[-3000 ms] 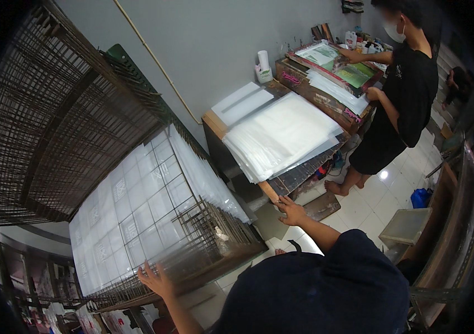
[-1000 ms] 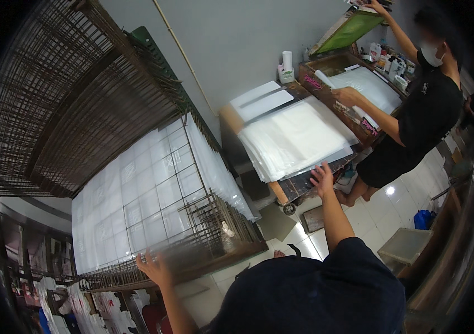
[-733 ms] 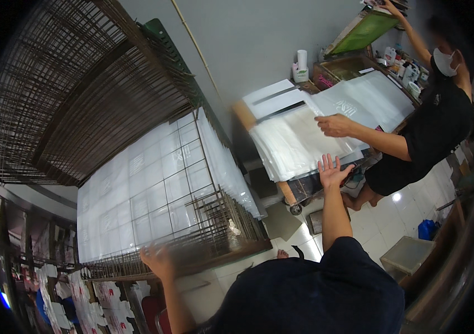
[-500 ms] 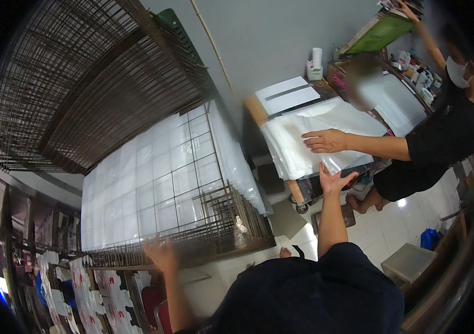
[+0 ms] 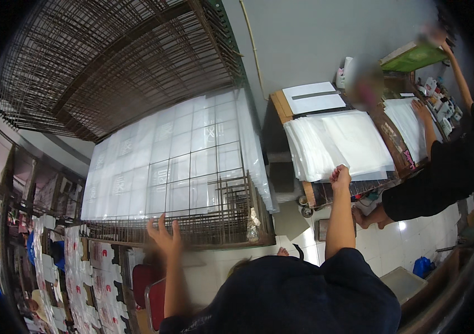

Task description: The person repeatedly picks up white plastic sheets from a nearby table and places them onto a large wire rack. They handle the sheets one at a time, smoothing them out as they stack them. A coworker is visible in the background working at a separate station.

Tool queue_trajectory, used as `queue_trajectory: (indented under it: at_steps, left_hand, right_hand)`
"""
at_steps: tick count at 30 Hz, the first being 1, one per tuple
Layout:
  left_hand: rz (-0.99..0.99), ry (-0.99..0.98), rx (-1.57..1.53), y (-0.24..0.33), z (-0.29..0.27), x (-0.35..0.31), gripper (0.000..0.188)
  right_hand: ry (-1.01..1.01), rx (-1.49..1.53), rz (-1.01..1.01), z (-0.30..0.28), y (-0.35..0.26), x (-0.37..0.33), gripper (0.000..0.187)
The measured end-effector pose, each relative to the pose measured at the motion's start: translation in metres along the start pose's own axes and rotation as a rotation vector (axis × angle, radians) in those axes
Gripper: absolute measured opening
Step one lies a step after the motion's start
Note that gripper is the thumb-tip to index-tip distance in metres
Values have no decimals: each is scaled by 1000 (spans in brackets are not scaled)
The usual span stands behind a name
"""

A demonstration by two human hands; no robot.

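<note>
My left hand is open, fingers spread, at the front edge of a wire drying rack. Clear plastic sheets with white print lie across the rack's wire grid. At the near edge of a stack of whitish translucent plastic sheets on the right table, my right hand is closed with its fingers curled. Whatever those fingers hold, if anything, cannot be made out.
Raised wire shelves tilt above the rack. A co-worker's hand rests by another sheet pile on the right, near a lifted green frame. A red chair stands below my left arm. Bottles crowd the far right.
My right hand has gone from open, palm up, to closed at the stack's edge. The co-worker's hand has left the stack and moved right. My view has shifted.
</note>
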State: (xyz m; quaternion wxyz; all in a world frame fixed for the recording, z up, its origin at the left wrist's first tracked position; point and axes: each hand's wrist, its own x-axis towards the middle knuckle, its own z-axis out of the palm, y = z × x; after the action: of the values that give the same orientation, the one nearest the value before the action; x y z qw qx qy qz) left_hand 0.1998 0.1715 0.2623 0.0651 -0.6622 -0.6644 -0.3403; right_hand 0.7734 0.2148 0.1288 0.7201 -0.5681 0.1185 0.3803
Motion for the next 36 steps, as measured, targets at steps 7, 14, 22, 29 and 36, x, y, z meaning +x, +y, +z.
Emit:
queue_trajectory:
  at_steps: [7, 14, 22, 29, 36]
  left_hand:
    - [30, -23, 38, -13, 3, 0, 44]
    - [21, -60, 2, -11, -6, -3, 45]
    - [-29, -29, 17, 2, -7, 1, 46]
    - [-63, -7, 16, 0, -11, -1, 49]
    - [-42, 42, -31, -4, -13, -1, 48]
  right_hand:
    - [134, -1027, -1127, 30, -10, 8, 33]
    - [-169, -1268, -667, 51, 6, 90, 47]
    - [-279, -1400, -920, 44, -2, 111, 37]
    - [-186, -1870, -929, 76, -42, 36, 23]
    - [333, -2093, -1457, 116, -138, -29, 16]
